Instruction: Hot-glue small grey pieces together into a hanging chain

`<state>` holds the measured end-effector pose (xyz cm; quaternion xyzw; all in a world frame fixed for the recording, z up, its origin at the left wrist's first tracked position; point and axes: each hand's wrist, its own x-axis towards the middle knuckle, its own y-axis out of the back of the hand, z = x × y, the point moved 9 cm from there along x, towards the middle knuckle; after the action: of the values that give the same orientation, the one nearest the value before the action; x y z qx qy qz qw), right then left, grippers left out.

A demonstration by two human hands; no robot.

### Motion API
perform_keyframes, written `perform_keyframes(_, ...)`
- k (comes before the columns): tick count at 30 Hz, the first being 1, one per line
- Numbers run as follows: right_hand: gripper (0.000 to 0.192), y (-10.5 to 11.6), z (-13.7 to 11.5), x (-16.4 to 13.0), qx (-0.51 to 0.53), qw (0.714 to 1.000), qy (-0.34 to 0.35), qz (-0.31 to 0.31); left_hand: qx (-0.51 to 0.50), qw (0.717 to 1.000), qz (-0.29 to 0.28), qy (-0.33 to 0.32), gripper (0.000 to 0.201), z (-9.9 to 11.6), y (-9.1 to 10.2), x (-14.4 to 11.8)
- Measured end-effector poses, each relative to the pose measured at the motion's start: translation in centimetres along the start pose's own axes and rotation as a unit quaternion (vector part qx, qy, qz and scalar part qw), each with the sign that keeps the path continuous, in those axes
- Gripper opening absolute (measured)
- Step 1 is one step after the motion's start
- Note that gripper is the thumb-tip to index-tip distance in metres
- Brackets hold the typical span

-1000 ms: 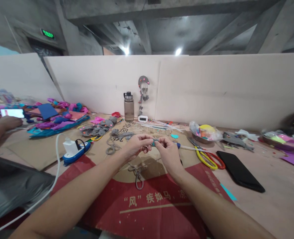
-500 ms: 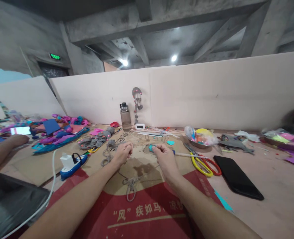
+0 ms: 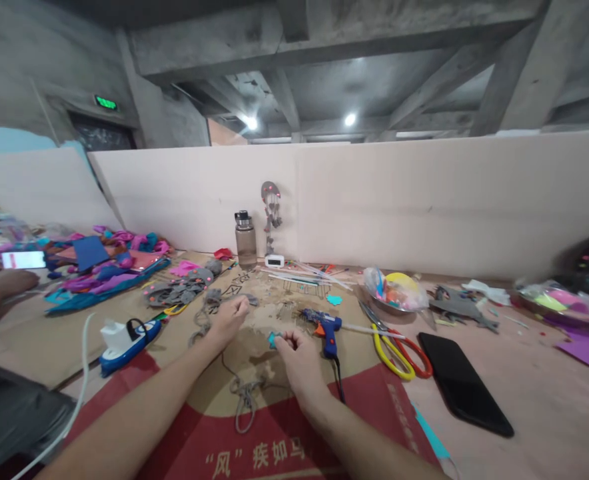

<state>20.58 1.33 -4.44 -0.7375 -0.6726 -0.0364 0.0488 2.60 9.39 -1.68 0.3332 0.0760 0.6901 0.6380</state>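
Note:
My right hand [image 3: 298, 363] pinches a small turquoise cut-out piece [image 3: 273, 340] between thumb and fingertips, above the cardboard. To its left, my left hand [image 3: 232, 321] is closed with the fingers curled in; whatever it holds, if anything, is hidden. Grey yarn [image 3: 245, 407] lies in a loose tangle below the hands, and one strand runs up toward my left hand. More grey yarn [image 3: 202, 320] is coiled beside the left wrist. A blue glue gun [image 3: 328, 328] with a pale glue stick in its back lies just right of my right hand.
Yellow-and-red-handled scissors [image 3: 399, 357] and a black phone [image 3: 464, 383] lie at right. Behind are a bowl of bagged pieces [image 3: 397, 300], another turquoise piece [image 3: 334, 301] and a bottle [image 3: 246, 243]. A blue power strip [image 3: 129, 348] sits left, near another person's hand [image 3: 17, 280].
My right hand has drawn back toward me and leftward with the turquoise piece, uncovering the glue gun. My left hand stays closed at nearly the same place; the view has shifted slightly.

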Motion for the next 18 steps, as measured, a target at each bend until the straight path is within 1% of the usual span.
perform_keyframes(1, 0.020, -0.1, 0.1, -0.1, -0.001, 1.000, -0.002, -0.006, 0.007, 1.000, -0.014, -0.020, 0.028, 0.5, -0.3, -0.1)
perform_keyframes(4, 0.023, -0.1, 0.5, -0.1, -0.001, 1.000, -0.001, -0.008, 0.015, 0.999, -0.018, -0.036, 0.030, 1.4, -0.7, -0.4)
perform_keyframes(7, 0.025, 0.3, 0.8, 0.1, 0.006, 1.000, 0.002, -0.004, 0.010, 0.998, -0.009, -0.054, 0.034, 2.1, -0.7, -0.6)
perform_keyframes(9, 0.027, 0.6, 0.6, 0.3, 0.013, 1.000, 0.006, 0.003, -0.002, 0.998, -0.020, -0.056, 0.035, 2.3, -1.0, -0.8)
perform_keyframes(11, 0.027, 1.2, 0.1, 0.4, 0.018, 1.000, 0.013, 0.019, -0.031, 0.996, -0.050, -0.069, 0.028, 2.7, -1.7, -1.2)
perform_keyframes(12, 0.028, 1.5, -0.3, 0.5, 0.016, 0.999, 0.017, 0.027, -0.044, 0.995, -0.047, -0.082, 0.022, 3.0, -1.8, -1.4)
perform_keyframes(14, 0.028, 2.0, -1.2, 0.5, 0.012, 0.998, 0.033, 0.044, -0.067, 0.991, -0.060, -0.102, 0.020, 3.4, -2.2, -1.7)
perform_keyframes(16, 0.028, 2.5, -2.1, 0.6, 0.009, 0.997, 0.048, 0.060, -0.091, 0.988, -0.077, -0.095, 0.020, 3.4, -2.7, -1.9)
perform_keyframes(18, 0.028, 2.8, -2.5, 0.7, 0.005, 0.996, 0.055, 0.071, -0.124, 0.986, -0.091, -0.068, 0.022, 3.0, -3.1, -1.9)
